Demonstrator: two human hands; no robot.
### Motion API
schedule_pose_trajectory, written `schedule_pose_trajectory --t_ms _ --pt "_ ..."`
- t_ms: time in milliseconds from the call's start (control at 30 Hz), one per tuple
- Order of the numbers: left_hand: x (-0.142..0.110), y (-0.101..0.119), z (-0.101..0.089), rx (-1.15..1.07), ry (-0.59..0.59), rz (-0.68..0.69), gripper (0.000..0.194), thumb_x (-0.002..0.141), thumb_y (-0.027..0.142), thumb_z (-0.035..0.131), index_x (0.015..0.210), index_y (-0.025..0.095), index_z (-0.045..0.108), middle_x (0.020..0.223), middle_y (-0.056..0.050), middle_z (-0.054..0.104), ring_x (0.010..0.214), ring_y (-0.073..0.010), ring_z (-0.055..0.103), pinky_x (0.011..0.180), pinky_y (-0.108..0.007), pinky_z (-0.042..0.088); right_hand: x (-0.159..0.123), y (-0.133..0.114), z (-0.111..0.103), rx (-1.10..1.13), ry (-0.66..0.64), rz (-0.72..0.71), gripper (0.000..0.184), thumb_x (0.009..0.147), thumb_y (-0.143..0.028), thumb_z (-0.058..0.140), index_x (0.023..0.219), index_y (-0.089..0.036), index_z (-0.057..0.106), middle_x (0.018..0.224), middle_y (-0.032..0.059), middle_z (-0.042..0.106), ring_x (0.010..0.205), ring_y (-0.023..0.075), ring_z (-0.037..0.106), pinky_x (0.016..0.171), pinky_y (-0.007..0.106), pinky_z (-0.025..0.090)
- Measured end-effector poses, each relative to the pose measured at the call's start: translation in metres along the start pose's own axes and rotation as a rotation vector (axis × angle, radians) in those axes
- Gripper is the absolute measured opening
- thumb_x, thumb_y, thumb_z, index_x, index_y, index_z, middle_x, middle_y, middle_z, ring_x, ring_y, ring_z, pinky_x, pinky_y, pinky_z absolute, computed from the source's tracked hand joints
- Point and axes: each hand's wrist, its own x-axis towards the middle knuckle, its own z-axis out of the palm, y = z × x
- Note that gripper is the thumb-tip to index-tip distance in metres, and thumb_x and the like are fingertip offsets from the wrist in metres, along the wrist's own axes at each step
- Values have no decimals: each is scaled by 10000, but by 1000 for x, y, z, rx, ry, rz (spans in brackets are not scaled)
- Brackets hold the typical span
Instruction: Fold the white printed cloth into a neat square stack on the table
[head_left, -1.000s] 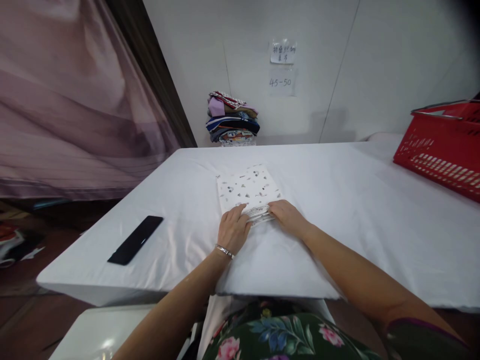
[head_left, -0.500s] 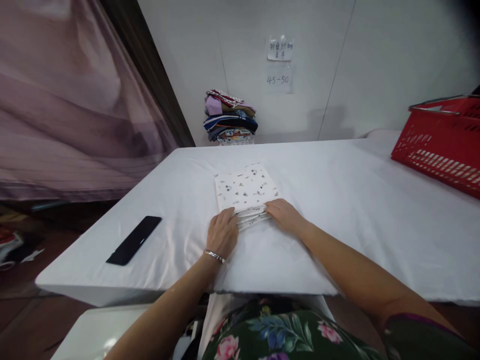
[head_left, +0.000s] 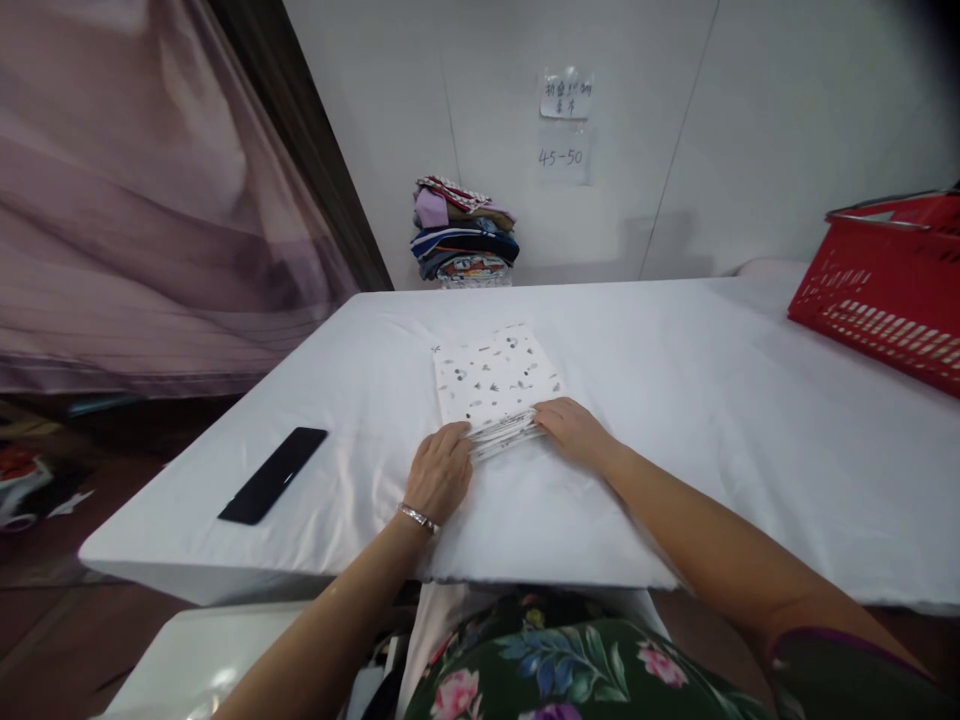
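My left hand, a silver-coloured bracelet at its wrist, grips the near left corner of a folded white cloth printed with small dark motifs; my right hand pinches its near right corner, the layered edges showing between; the cloth lies on a table draped in white fabric; left of the cloth and closer to me rests a flat black rectangular slab; beyond the cloth, a stack of multicoloured folded fabrics stands by a pale panelled wall; well to the cloth's right sits a red perforated plastic basket.
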Motion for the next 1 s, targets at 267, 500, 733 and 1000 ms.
schedule_pose_trajectory --t_ms 267,500,733,1000 --pt "-1 2 -4 -47 12 -71 147 763 127 474 836 195 581 1106 -57 578 1009 -198 529 834 -341 440 0 0 2 -45 -13 24 207 830 -89 418 925 -160 588 1051 109 612 910 204 543 797 346 425" --pt "11 12 -3 -72 -13 55 199 798 238 518 987 207 569 1197 -73 526 1121 -235 453 911 -385 389 2 -2 -2 -56 -43 15 196 859 -125 412 915 -159 597 1028 107 613 900 198 542 787 328 415" --pt "23 18 8 -101 35 70 184 817 225 492 990 202 554 1208 -75 525 1098 -215 472 896 -362 394 3 -3 0 -73 -28 43 177 860 -142 436 922 -157 600 1047 106 615 896 196 549 790 326 412" --pt "34 18 20 -135 44 7 139 846 250 456 939 203 547 1024 -57 623 951 -194 557 815 -339 416 3 -2 -3 -35 -83 45 193 837 -119 451 959 -158 595 1071 109 601 951 201 540 823 343 413"
